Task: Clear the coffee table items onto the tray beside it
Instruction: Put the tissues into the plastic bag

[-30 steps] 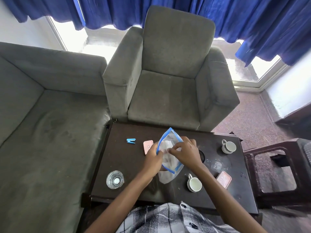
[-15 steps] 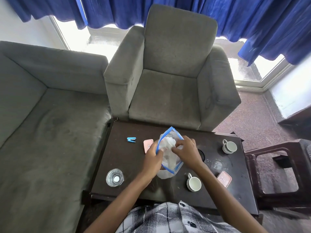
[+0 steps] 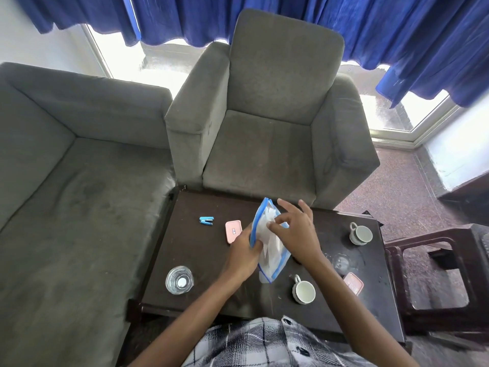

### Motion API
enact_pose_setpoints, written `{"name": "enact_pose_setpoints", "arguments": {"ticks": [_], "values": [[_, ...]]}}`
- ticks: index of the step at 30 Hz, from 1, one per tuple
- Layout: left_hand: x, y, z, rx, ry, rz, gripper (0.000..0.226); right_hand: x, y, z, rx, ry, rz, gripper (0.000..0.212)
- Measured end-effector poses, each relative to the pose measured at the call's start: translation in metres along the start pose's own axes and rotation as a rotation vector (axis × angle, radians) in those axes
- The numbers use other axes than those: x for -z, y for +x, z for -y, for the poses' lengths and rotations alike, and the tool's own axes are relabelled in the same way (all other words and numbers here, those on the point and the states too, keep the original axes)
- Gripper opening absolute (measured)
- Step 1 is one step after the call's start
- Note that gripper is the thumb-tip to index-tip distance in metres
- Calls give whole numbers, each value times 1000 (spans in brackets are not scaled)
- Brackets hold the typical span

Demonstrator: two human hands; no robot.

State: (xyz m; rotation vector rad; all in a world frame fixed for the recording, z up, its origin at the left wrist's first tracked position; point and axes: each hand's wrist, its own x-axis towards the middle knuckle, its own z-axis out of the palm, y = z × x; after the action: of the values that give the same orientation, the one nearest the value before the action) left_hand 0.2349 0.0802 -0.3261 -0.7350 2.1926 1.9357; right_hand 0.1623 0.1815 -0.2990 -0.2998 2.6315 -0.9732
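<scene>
A clear zip bag (image 3: 267,250) with a blue rim, holding white tissue, stands over the middle of the dark coffee table (image 3: 201,260). My left hand (image 3: 242,254) grips its left rim. My right hand (image 3: 293,229) pinches the bag's upper edge with thumb and forefinger, other fingers spread. On the table lie a blue stapler (image 3: 206,221), a pink case (image 3: 233,230), a glass bowl (image 3: 179,280), a white cup (image 3: 303,290), a grey cup (image 3: 360,233), a clear glass (image 3: 341,262) and a second pink case (image 3: 353,283). No tray is in view.
A grey armchair (image 3: 267,144) stands behind the table and a grey sofa (image 3: 66,202) to its left. A dark wooden stool frame (image 3: 436,276) sits right of the table. Blue curtains (image 3: 291,19) hang over the window.
The bag has turned narrower and tilted upright. My right hand has risen to the bag's top edge and opened its outer fingers. My left hand keeps its hold.
</scene>
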Motion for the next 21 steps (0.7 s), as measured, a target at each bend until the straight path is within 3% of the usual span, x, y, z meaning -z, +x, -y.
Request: {"name": "enact_pose_setpoints", "arguments": {"ticks": [8, 13, 16, 18, 21], "values": [[3, 6, 9, 92, -53, -13, 30, 15, -2, 6, 11, 159, -29, 25], [6, 9, 12, 150, -64, -24, 29, 23, 3, 6, -99, 443, -29, 23], [8, 11, 14, 170, -82, -34, 34, 30, 9, -4, -221, 656, -29, 15], [10, 12, 16, 179, -85, -42, 34, 36, 12, -14, -368, 883, -8, 17], [14, 13, 20, 207, -105, -57, 30, 38, 17, -42, -588, 1038, -17, 15]]}}
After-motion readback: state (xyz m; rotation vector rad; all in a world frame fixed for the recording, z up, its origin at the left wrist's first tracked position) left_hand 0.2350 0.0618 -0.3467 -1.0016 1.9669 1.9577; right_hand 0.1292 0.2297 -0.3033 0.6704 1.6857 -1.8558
